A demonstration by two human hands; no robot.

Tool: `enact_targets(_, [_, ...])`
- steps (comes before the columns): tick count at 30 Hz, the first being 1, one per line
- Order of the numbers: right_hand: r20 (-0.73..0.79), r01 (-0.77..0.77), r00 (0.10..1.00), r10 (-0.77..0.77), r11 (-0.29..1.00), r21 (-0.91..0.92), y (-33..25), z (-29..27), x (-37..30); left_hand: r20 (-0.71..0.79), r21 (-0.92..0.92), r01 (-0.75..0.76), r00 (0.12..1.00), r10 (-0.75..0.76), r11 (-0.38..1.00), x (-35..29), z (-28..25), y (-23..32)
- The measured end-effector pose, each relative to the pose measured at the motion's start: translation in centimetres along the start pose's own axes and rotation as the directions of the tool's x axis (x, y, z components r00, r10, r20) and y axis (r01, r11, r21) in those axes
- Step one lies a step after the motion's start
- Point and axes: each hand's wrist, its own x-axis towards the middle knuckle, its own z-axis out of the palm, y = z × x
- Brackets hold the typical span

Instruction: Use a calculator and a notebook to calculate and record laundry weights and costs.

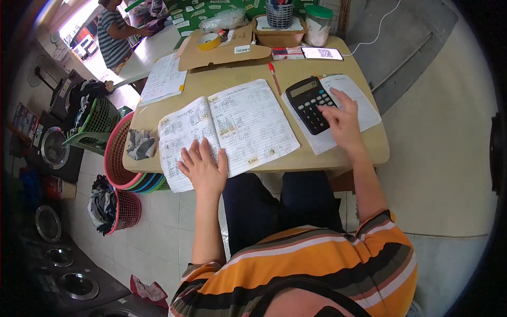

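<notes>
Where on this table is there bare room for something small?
Between the cardboard and open notebook, and at the near right corner of the table, below the white sheet. Crowded: the back, with basket, jar and phone, and around the calculator, under the right hand.

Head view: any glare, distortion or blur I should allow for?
Head view: bright opening at upper left blown out; head view: fisheye warps the washing machines, lower left; head view: left hand, right hand and calculator look fairly sharp.
</notes>
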Motion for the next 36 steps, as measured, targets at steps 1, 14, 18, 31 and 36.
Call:
enact_targets(1, [0.005, -0.003, 1.0, 0.003, 1.0, 0.002, 0.0, -0.1, -0.2, 0.005, 0.003, 0.001, 1.0, -0.001, 1.0, 0.0, -0.1, 0.0])
enact_targets(14, [-0.042, -0.102, 0.993, 0.107, 0.99, 0.094, 2.7, 0.4, -2.5, -0.024, -0.009, 0.011, 1.0, -0.012, 1.0, -0.9, 0.2, 0.2])
enact_targets(18, [0.002, -0.245, 0.967, 0.256, 0.923, 0.298, 1.6, 0.5, -2.0, -0.007, -0.023, 0.014, 1.0, -0.015, 1.0, -3.6, -0.8, 0.0])
enact_targets(31, [-0.011, -0.191, 0.981, 0.196, 0.966, 0.173, 1.7, 0.1, -1.7, 0.049, 0.023, -0.015, 0.999, 0.014, 1.0, -6.1, -1.3, 1.2])
enact_targets(36, [0.004, -0.125, 0.991, 0.131, 0.937, 0.327, 1.2, 1.3, -1.9, 0.021, 0.084, 0.0, 1.0, -0.002, 0.996, -6.4, -1.4, 0.5])
